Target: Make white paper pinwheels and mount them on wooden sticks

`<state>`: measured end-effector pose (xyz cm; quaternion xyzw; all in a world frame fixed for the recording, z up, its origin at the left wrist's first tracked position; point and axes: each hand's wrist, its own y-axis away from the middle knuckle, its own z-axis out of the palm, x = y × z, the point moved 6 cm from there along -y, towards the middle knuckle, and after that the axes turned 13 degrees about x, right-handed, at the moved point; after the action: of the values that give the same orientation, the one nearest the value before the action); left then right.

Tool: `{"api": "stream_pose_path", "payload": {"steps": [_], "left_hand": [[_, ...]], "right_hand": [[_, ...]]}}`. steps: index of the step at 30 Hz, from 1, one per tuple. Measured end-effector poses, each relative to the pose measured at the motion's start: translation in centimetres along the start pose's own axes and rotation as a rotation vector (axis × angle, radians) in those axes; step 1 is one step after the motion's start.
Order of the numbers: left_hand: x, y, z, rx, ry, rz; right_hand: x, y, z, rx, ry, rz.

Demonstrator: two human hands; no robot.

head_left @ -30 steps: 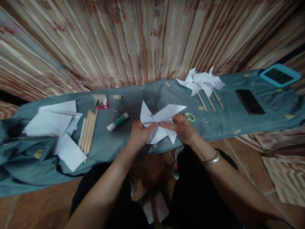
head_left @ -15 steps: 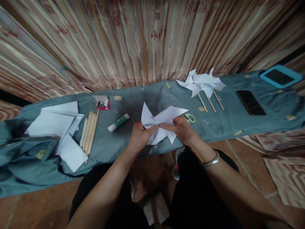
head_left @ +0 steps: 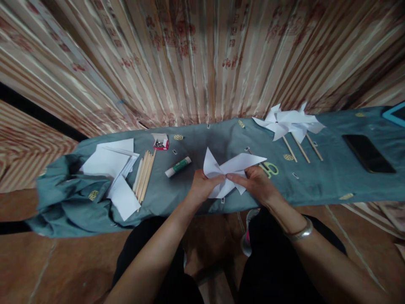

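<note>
A white paper pinwheel [head_left: 243, 161] without a visible stick is held between both hands above the cloth. My left hand [head_left: 202, 185] grips its left side, thumb pressed near the centre. From the right, my right hand [head_left: 257, 182] pinches it too, its thumb meeting the left one at the middle. The fingers underneath are hidden by the paper. Just beyond the right hand lie scissors with pale green handles [head_left: 270, 169], partly covered. A green and white glue stick [head_left: 178, 167] rests to the left of the hands.
Wooden sticks [head_left: 146, 177] and white paper sheets [head_left: 106, 160] lie at left, with a small open red box of metal pins [head_left: 160, 142] behind. Finished pinwheels on sticks [head_left: 286, 122] and a black phone [head_left: 368, 154] are at right. A curtain [head_left: 202, 63] hangs behind the teal cloth [head_left: 322, 181].
The view has shifted left, so the things on the cloth appear farther right. Both hands keep their hold on the paper pinwheel, thumbs still at its centre.
</note>
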<state>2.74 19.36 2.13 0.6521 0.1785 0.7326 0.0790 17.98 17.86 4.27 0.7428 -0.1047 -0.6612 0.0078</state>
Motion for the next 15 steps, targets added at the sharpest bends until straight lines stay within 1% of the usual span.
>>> {"api": "stream_pose_path", "payload": {"steps": [8,15], "left_hand": [[0.0,0.4,-1.1,0.033,-0.005,-0.016],[0.3,0.5,-1.9,0.059,0.024,-0.013]], "right_hand": [[-0.4,0.3,1.0,-0.028,0.119,-0.048],[-0.2,0.5,1.7,0.091,0.233,-0.122]]}}
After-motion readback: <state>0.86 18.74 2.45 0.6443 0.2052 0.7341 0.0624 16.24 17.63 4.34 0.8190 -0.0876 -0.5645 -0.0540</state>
